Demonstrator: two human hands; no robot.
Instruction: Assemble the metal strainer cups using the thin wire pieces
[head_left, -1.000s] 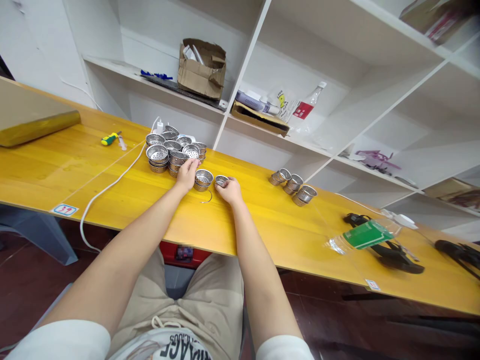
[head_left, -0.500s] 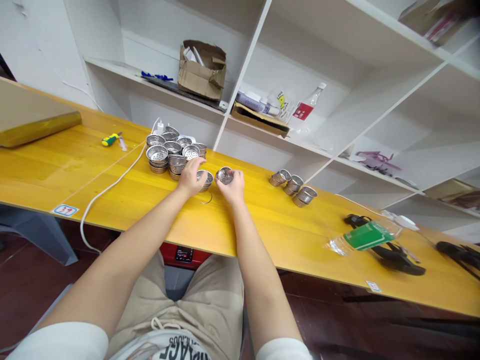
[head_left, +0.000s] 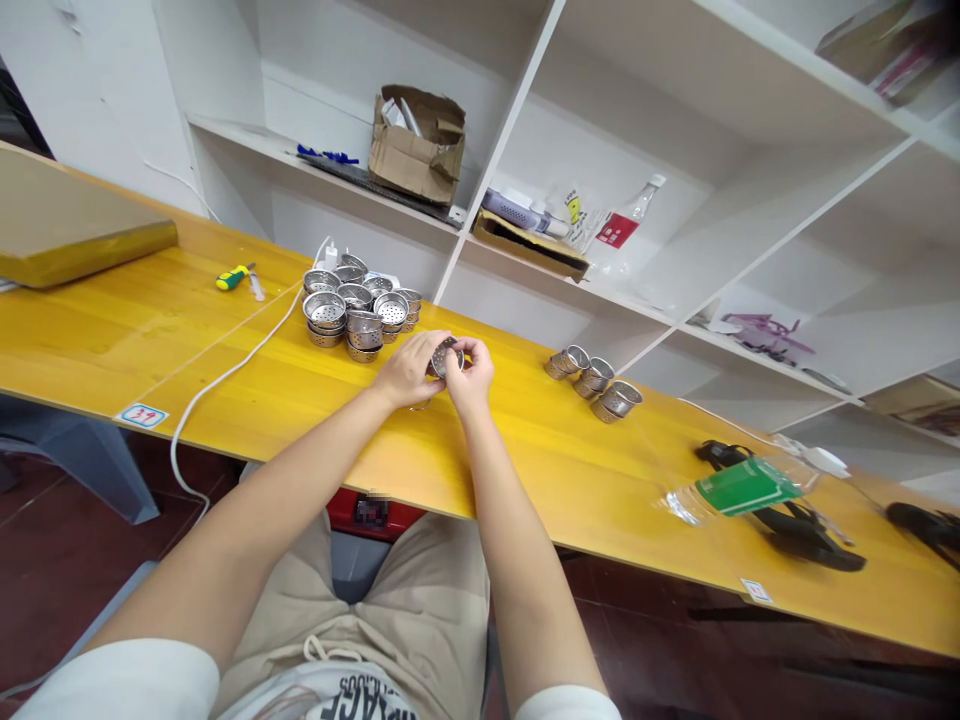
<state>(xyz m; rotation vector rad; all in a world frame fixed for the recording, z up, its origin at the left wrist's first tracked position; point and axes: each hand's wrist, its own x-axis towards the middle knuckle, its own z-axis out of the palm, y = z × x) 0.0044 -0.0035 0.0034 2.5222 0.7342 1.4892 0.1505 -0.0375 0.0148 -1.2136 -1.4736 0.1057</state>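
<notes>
My left hand (head_left: 409, 368) and my right hand (head_left: 472, 372) meet over the yellow workbench (head_left: 525, 450), both closed around one small perforated metal cup (head_left: 445, 356) held tilted between them. A thin wire ring (head_left: 420, 405) lies on the bench just under my left hand. Left of my hands stands a cluster of several stacked perforated metal cups (head_left: 360, 310). To the right lie three more metal cups (head_left: 596, 378) on their sides.
A white cable (head_left: 225, 375) runs across the bench's left part, near a green-yellow screwdriver (head_left: 234, 277). A gold roll (head_left: 90, 252) lies far left. A bottle with a green label (head_left: 731, 487) and black straps (head_left: 802, 525) lie at right. White shelves (head_left: 525, 150) hold a cardboard box (head_left: 416, 145).
My left hand left the cup standing by the cluster and joined my right hand. The right hand lifted its cup off the bench, and both hands now hold it.
</notes>
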